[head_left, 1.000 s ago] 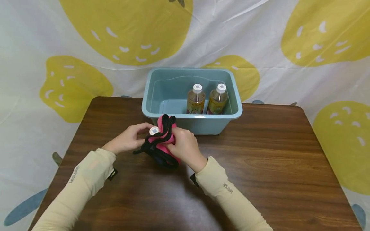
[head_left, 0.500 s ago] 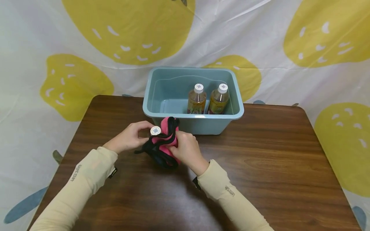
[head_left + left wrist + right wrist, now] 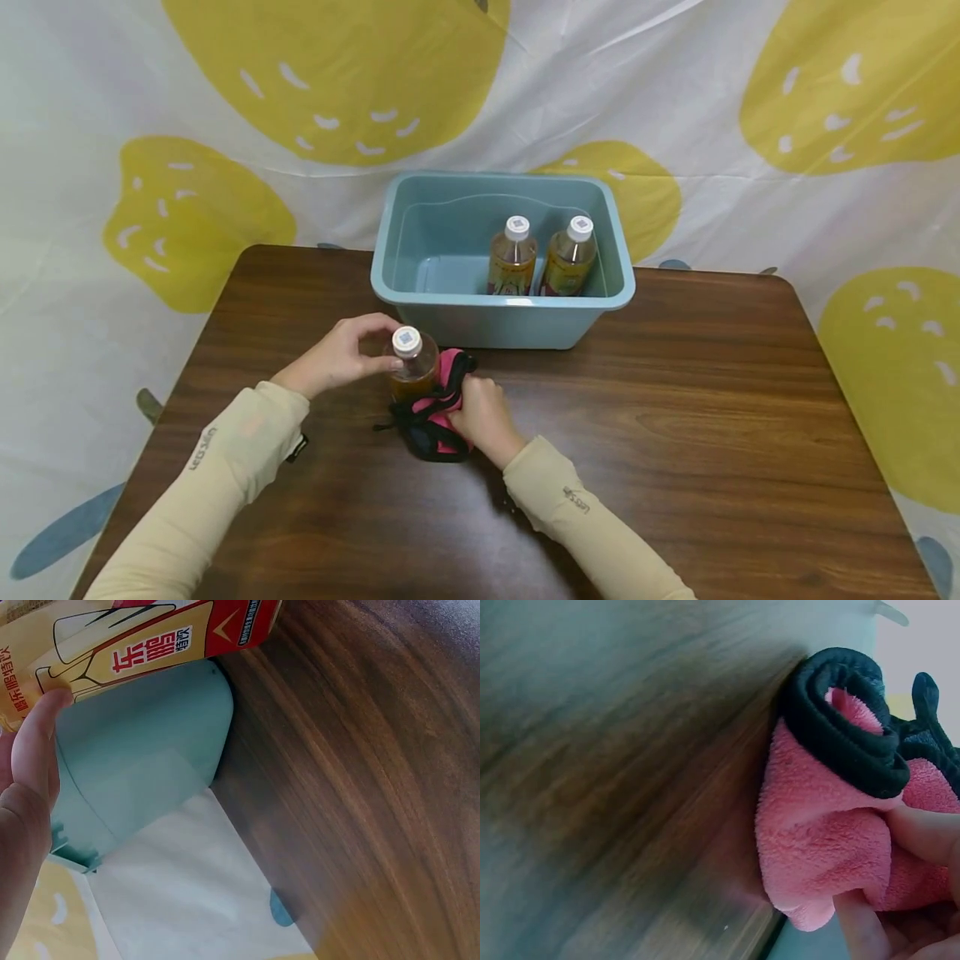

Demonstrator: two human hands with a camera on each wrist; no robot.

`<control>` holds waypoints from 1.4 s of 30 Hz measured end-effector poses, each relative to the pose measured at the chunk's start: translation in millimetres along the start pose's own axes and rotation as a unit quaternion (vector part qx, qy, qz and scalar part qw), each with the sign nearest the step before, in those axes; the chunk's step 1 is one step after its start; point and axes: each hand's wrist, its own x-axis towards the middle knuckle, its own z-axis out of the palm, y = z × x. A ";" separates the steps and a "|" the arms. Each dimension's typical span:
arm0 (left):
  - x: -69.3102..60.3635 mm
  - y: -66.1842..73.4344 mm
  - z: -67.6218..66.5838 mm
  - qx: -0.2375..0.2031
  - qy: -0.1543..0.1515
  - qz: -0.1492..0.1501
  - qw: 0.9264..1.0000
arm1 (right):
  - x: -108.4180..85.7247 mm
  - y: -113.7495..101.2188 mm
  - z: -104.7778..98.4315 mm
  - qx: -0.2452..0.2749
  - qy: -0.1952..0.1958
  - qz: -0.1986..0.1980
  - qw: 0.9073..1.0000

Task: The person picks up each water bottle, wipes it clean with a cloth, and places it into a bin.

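Note:
My left hand holds a drink bottle near its shoulder, thumb on the near side. The bottle has a white cap and stands on the table in front of the bin. Its yellow and red label shows in the left wrist view. Bunched in my right hand is a pink fleecy cloth with black edging. In the head view the cloth lies low against the bottle's right side and hides its lower part. Thumb and fingers pinch its folds in the right wrist view.
Behind my hands stands a light blue bin against the patterned wall hanging. Two similar bottles stand in its right half, one left of the other. The brown wooden table extends to both sides.
My right hand has moved the cloth down and slightly right, from the bottle's neck to its lower part. More of the bottle shows now. The left hand has stayed nearly in place.

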 end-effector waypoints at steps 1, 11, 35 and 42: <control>0.3 0.3 0.0 -0.001 0.000 0.002 1.000 | 0.0 0.7 1.0 0.000 0.002 0.000 1.000; 2.8 -4.8 -1.0 0.004 0.006 0.014 1.000 | -0.4 -1.0 -8.2 0.065 0.014 -0.030 0.997; 3.3 -10.6 -4.4 -0.003 0.011 0.026 1.000 | 18.4 -43.4 -59.1 0.081 0.098 -0.092 0.988; 5.4 -7.8 -3.0 -0.003 0.000 0.000 1.000 | 10.0 -34.9 -51.1 0.109 0.112 -0.077 0.985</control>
